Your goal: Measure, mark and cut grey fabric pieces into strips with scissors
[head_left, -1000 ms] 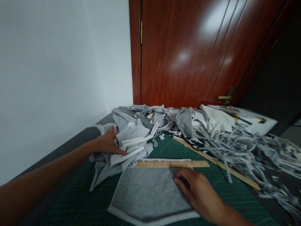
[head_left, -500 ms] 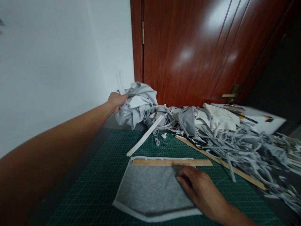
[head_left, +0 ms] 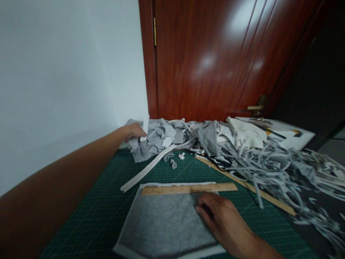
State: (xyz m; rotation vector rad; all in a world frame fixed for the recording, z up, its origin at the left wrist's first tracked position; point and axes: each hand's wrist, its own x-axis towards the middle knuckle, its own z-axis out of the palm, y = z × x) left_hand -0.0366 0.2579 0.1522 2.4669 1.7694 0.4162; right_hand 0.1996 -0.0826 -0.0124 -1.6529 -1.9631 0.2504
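Observation:
At the back left, my left hand [head_left: 134,131] is closed on a short white fabric strip [head_left: 146,126]. It is right against a crumpled grey cloth bundle [head_left: 155,136]; whether its fingers also grip the bundle is hidden. My right hand [head_left: 225,219] rests on the right side of a flat grey fabric piece [head_left: 164,223] with white edges. Its fingers are curled in, and anything inside them is hidden. A short wooden ruler [head_left: 188,188] lies across the fabric's far edge, just beyond the right fingers.
A green cutting mat [head_left: 91,216] lies beneath. A long white strip [head_left: 148,168] and small grey fabric rolls [head_left: 173,164] lie beyond the fabric. On the right are a long wooden ruler [head_left: 258,189], tangled grey strips [head_left: 272,163] and a white box [head_left: 291,135]. A wooden door [head_left: 202,64] stands behind.
My left hand has lowered the grey cloth bundle from the air onto the mat's back left corner. The long white strip has shifted left and nearer. My right hand stays on the fabric.

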